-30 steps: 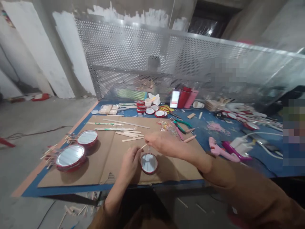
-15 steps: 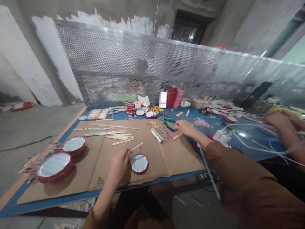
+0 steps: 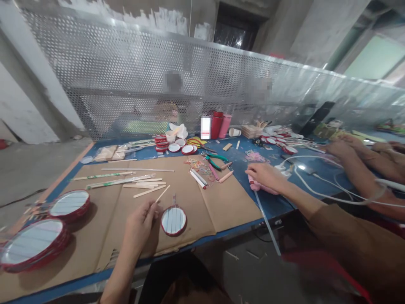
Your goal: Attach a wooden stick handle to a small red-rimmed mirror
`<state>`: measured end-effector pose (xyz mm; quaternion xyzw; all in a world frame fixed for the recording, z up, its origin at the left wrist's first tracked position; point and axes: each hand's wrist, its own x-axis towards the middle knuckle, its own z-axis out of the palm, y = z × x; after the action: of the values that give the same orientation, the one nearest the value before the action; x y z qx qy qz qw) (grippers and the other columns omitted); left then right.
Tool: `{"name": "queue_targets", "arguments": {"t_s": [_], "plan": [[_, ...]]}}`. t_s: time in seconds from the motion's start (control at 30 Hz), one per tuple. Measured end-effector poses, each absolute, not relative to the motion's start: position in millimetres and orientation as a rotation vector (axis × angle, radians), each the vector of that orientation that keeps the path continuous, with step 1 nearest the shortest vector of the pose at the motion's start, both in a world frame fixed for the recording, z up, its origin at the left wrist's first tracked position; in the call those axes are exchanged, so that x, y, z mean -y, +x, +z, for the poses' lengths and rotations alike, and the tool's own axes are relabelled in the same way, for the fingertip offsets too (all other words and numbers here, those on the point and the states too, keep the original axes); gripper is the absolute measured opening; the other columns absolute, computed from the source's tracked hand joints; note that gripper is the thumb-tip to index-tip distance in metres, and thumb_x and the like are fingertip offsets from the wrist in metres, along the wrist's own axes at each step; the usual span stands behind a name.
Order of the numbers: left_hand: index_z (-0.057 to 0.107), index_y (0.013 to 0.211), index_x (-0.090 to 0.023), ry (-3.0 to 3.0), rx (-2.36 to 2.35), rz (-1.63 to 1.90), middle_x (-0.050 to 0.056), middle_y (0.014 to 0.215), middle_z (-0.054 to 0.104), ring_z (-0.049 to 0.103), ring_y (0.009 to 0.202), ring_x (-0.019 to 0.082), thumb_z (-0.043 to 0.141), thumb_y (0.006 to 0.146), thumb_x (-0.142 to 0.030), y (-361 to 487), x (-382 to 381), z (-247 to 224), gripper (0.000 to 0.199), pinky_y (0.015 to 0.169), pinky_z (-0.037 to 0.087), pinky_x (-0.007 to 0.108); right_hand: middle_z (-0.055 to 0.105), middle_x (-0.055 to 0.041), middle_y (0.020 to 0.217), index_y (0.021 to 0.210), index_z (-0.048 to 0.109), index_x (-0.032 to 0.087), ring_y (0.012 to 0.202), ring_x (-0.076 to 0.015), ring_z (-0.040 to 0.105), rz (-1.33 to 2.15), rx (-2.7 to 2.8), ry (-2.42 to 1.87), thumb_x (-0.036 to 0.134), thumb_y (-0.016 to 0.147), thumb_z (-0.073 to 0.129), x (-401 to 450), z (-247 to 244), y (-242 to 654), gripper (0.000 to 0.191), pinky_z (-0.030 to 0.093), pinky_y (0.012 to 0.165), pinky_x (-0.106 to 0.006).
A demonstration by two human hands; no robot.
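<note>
My left hand [image 3: 141, 221] pinches a thin wooden stick [image 3: 163, 193] above the cardboard. Just right of that hand lies a small round red-rimmed piece [image 3: 174, 221] with a pale face, dark lines across it and a short stem. At the cardboard's right edge, my right hand [image 3: 264, 175] is closed on a pink glue gun [image 3: 269, 189], partly covered by the fingers. A long translucent glue stick [image 3: 268, 226] sticks out of it past the table edge. Larger red-rimmed round pieces [image 3: 34, 242] rest at the left.
Wooden sticks [image 3: 148, 184], marker pens [image 3: 198, 179] and green-handled pliers [image 3: 217, 159] lie on the cardboard [image 3: 234, 207]. Red bottles, a phone [image 3: 205, 128] and small round pieces stand along the back. White cables [image 3: 319, 190] cross the right side, near another person's hands [image 3: 344, 147].
My right hand has moved right from beside the pliers and closed on the glue gun. My left hand still holds the stick. The view has swung to the right.
</note>
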<state>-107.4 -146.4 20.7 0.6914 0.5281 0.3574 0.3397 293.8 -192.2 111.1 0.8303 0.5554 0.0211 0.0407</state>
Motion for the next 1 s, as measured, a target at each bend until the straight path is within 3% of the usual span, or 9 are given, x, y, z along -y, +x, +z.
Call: {"name": "queue_targets", "arguments": {"t_s": [0.17, 0.3, 0.43, 0.53, 0.73, 1.0], "plan": [[0.061, 0.084, -0.022, 1.821, -1.376, 0.947, 0.000, 0.063, 0.065, 0.065, 0.067, 0.019, 0.042, 0.083, -0.048, -105.9, 146.6, 21.3, 0.032, 0.068, 0.049, 0.028, 0.073, -0.0084, 0.095, 0.091, 0.069, 0.021, 0.088, -0.0218, 0.064, 0.063, -1.762, 2.553, 0.032, 0.090, 0.046, 158.5, 96.5, 284.0, 0.026, 0.038, 0.065, -0.027], [0.060, 0.084, -0.022, 1.794, -1.373, 0.962, 0.000, 0.062, 0.064, 0.064, 0.064, 0.018, 0.041, 0.083, -0.047, -104.6, 148.5, 25.8, 0.032, 0.066, 0.050, 0.028, 0.069, -0.0089, 0.110, 0.104, 0.065, 0.020, 0.099, -0.0212, 0.062, 0.061, -1.846, 2.560, 0.036, 0.090, 0.046, 114.0, 83.2, 271.7, 0.029, 0.041, 0.074, -0.026], [0.060, 0.081, -0.022, 1.789, -1.375, 0.942, 0.001, 0.064, 0.066, 0.064, 0.064, 0.018, 0.042, 0.083, -0.047, -103.9, 150.4, 29.9, 0.031, 0.065, 0.050, 0.028, 0.056, -0.0183, 0.131, 0.128, 0.050, 0.014, 0.118, -0.0297, 0.054, 0.033, -1.856, 2.577, 0.053, 0.083, 0.054, 75.2, 66.0, 264.9, 0.060, 0.041, 0.089, -0.035], [0.060, 0.082, -0.022, 1.780, -1.403, 0.929, 0.001, 0.065, 0.068, 0.064, 0.063, 0.018, 0.043, 0.082, -0.048, -103.9, 150.4, 29.4, 0.031, 0.065, 0.050, 0.028, 0.056, -0.0223, 0.129, 0.131, 0.047, 0.012, 0.119, -0.0357, 0.053, -0.082, -1.806, 2.567, 0.063, 0.076, 0.058, 54.8, 57.1, 268.2, 0.076, 0.041, 0.091, -0.043], [0.060, 0.084, -0.022, 1.751, -1.415, 0.935, 0.000, 0.063, 0.066, 0.066, 0.066, 0.019, 0.042, 0.083, -0.051, -105.1, 147.3, 23.4, 0.034, 0.066, 0.051, 0.029, 0.055, -0.0218, 0.130, 0.131, 0.050, 0.015, 0.120, -0.0374, 0.052, -0.173, -1.765, 2.526, 0.067, 0.073, 0.058, 38.7, 54.6, 277.7, 0.078, 0.041, 0.092, -0.045], [0.062, 0.084, -0.023, 1.737, -1.442, 0.943, 0.000, 0.060, 0.065, 0.064, 0.062, 0.019, 0.044, 0.080, -0.052, -106.1, 144.3, 19.9, 0.035, 0.064, 0.052, 0.028, 0.059, -0.0221, 0.124, 0.119, 0.061, 0.011, 0.115, -0.0360, 0.057, -0.102, -1.800, 2.592, 0.054, 0.074, 0.059, 31.8, 50.8, 266.7, 0.063, 0.044, 0.090, -0.041]]}}
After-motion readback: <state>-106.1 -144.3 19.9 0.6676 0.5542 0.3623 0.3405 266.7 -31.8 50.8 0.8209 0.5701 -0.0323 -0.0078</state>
